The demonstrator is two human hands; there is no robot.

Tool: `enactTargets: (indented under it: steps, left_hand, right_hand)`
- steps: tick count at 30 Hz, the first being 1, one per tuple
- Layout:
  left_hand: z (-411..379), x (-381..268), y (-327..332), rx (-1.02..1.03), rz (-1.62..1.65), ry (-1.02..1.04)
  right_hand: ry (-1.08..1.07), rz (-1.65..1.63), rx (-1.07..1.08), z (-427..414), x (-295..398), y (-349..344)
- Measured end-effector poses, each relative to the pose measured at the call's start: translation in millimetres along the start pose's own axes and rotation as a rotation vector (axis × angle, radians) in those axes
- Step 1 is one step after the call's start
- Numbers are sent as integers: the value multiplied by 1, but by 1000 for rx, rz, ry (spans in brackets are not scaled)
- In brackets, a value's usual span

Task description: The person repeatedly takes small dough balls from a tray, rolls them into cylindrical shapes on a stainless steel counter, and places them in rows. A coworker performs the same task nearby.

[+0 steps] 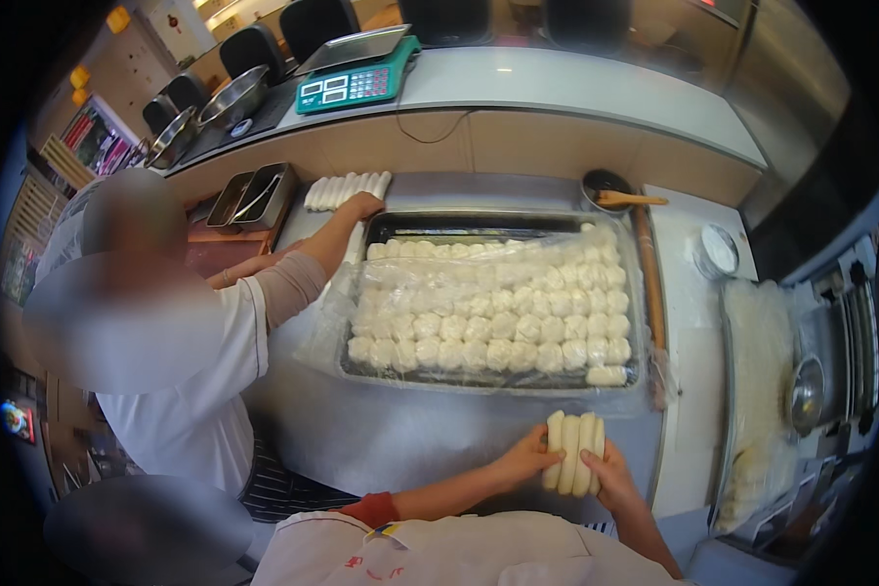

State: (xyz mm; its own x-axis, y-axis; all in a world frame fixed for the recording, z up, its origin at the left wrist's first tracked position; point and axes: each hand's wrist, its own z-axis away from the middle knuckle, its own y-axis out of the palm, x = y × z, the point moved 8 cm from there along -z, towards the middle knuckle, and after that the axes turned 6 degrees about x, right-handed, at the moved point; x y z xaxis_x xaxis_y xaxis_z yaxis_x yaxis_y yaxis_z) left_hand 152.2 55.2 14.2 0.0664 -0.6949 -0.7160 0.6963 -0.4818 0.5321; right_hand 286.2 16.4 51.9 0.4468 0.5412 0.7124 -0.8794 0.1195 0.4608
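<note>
Several pale dough strips (575,454) lie side by side between my hands, just above the near edge of the steel worktop (381,439). My left hand (529,455) grips the bundle from the left, and my right hand (609,475) grips it from the right with the thumb on top. Beyond them sits a large dark tray (487,382) holding rows of dough pieces (502,351). Clear plastic film (425,275) covers part of these rows. One smooth dough strip (606,376) lies alone at the tray's near right corner.
At the left, a co-worker's hand (366,205) touches a row of dough strips (344,192). A rolling pin (650,278) lies along the tray's right side, near a bowl (602,187) with a wooden-handled brush (633,198). A green scale (359,73) stands on the raised counter (557,80).
</note>
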Motion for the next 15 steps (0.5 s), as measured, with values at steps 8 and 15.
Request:
enactTargets:
  steps: [8, 15]
  left_hand:
    - [-12, -289, -158, -448, -389, 334]
    - [-42, -443, -333, -558, -351, 236]
  right_hand:
    - [-147, 23, 305, -231, 157, 156]
    - [-211, 46, 475, -445, 219, 280]
